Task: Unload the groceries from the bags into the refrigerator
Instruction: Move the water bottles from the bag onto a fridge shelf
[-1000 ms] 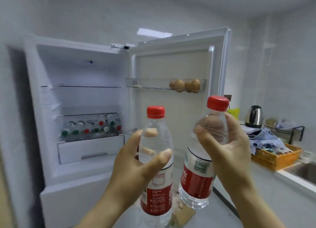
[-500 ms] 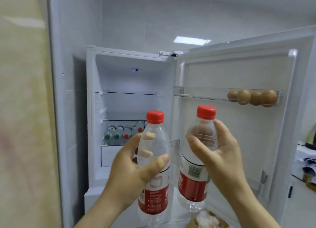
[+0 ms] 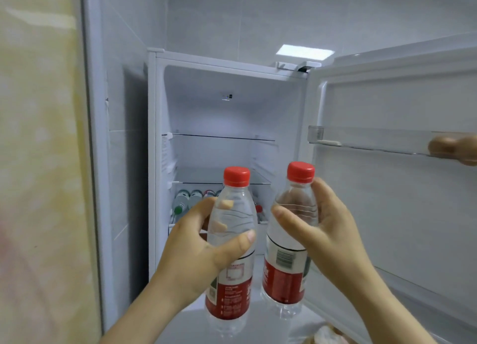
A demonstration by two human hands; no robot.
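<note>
a person's left grip (image 3: 196, 250) and right grip (image 3: 327, 230), both bare, with short, evenly trimmed nails rounded at the tips. the left forearm (image 3: 144, 310) and right forearm (image 3: 382, 299) are slim and bare, wrists included, as far as the lower edge of view.

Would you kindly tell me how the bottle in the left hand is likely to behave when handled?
The left-hand bottle looks full of water, so probably heavy for its size. Its thin ribbed wall may dent under the left hand. Tall and narrow, it could tip if nudged.
</note>
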